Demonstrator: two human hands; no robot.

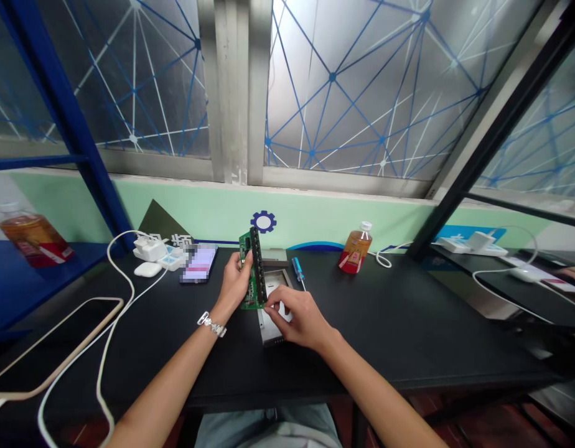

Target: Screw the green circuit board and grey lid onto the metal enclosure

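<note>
My left hand grips a green circuit board by its left side and holds it tilted up above the table. A row of black connectors runs along the board's right edge. The fingertips of my right hand are pinched together at the board's lower right corner; whether something small sits between them I cannot make out. Below the board lies an open grey metal case, partly hidden by the board and my right hand. A screwdriver with a blue handle rests just beyond the case, to its right.
A drink bottle stands at the back right of the black table. At the left are a lit phone, a white power strip, a white earbud case, a larger phone and loose white cables.
</note>
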